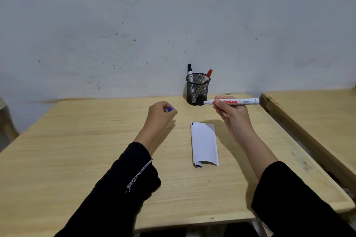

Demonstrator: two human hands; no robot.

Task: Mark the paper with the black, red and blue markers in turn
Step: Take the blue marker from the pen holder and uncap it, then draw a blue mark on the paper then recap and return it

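Note:
A folded white paper (204, 143) lies on the wooden table, with small dark marks at its top left corner. My right hand (232, 113) holds a white marker (248, 101) level above the paper's far end, its uncapped tip pointing left. My left hand (160, 114) is closed around a blue cap (170, 109), raised left of the paper. A black mesh pen cup (196, 90) stands at the table's back edge with the black marker (190, 72) and the red marker (208, 75) upright inside.
The wooden table (77, 140) reaches to a grey wall behind. A second wooden table (312, 113) stands close on the right with a narrow gap between. Part of a chair shows at the far left edge.

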